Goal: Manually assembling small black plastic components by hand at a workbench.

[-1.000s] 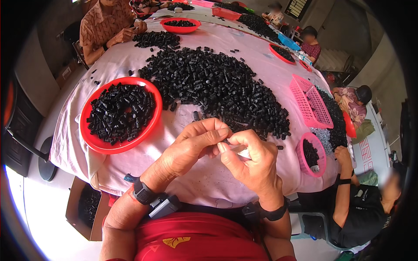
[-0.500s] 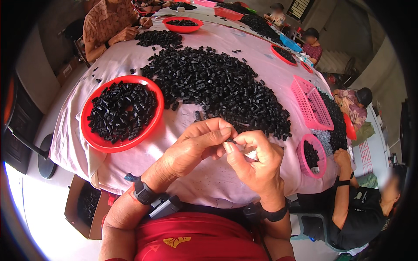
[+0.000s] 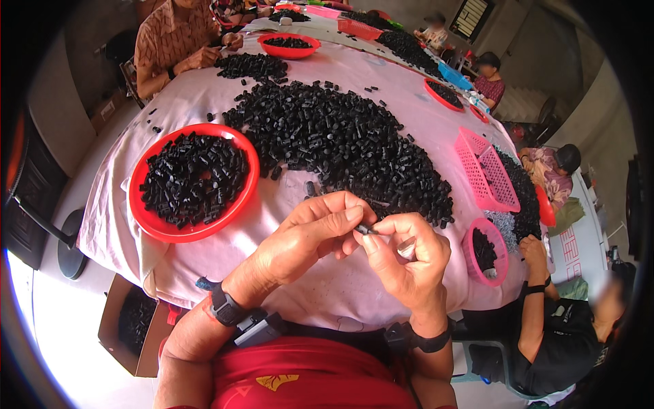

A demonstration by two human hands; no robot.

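Note:
My left hand (image 3: pixel 319 230) and my right hand (image 3: pixel 405 262) meet over the near edge of a heap of small black cylindrical pieces (image 3: pixel 334 136). One such black piece (image 3: pixel 366 230) is pinched in my left fingertips, mostly covered by them. Thumb and forefinger of my right hand are closed against that same piece. Something pale and shiny (image 3: pixel 407 248) shows inside the curl of my right fingers; its kind cannot be made out. To the left of my hands is a round red basin (image 3: pixel 136 198) holding many more black pieces.
A pink slotted basket (image 3: pixel 501 194) and a round pink basket (image 3: pixel 503 262) with black pieces stand right on the pink cloth (image 3: pixel 306 293). A person in black (image 3: pixel 569 327) sits at right, another person (image 3: pixel 174 51) at far left. A cardboard box (image 3: pixel 146 347) stands below.
My right hand has shifted slightly right and down, and its fingers have opened a little from my left hand's. More of the black piece shows between the fingertips. The view has tilted slightly.

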